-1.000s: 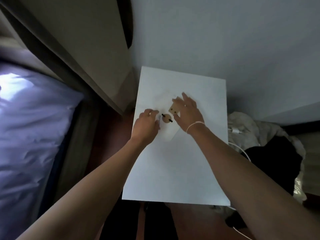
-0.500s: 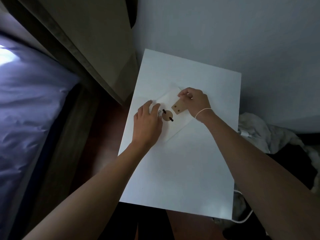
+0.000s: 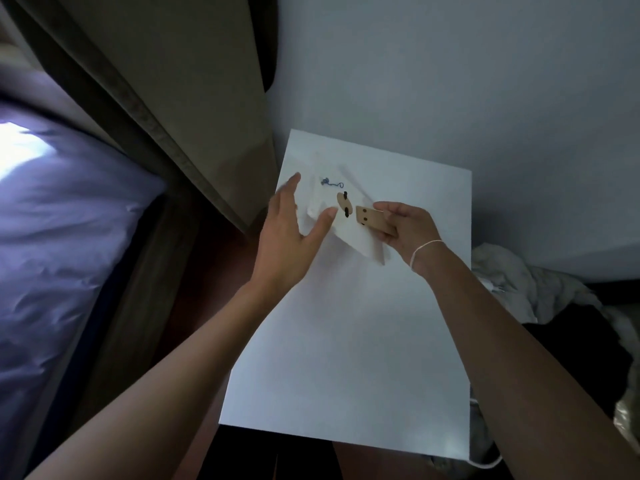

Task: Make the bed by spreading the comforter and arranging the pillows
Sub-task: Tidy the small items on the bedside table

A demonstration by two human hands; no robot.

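The bed's pale purple comforter [image 3: 69, 220] lies rumpled at the left edge, below a beige padded headboard [image 3: 166, 74]. No pillow is in sight. My right hand [image 3: 407, 226] pinches a rectangular brown card tag [image 3: 372, 220] together with a white folded packet [image 3: 356, 237], lifted off the white bedside table [image 3: 346, 341]. A round brown tag [image 3: 344, 203] with black cord and a bit of blue thread [image 3: 330, 182] sit on the packet. Fingers spread, my left hand [image 3: 294, 233] is at the packet's left side with the thumb against its edge.
A heap of pale and dark cloth [image 3: 519, 289] lies on the floor right of the table. A white cable [image 3: 485, 462] loops at the table's near right corner. A narrow strip of brown floor [image 3: 194, 292] separates bed frame and table. Grey wall stands behind.
My right hand has lifted the packet and rectangular tag off the table, tilting it. My left hand has come off the packet and spread its fingers. The view shifted back.
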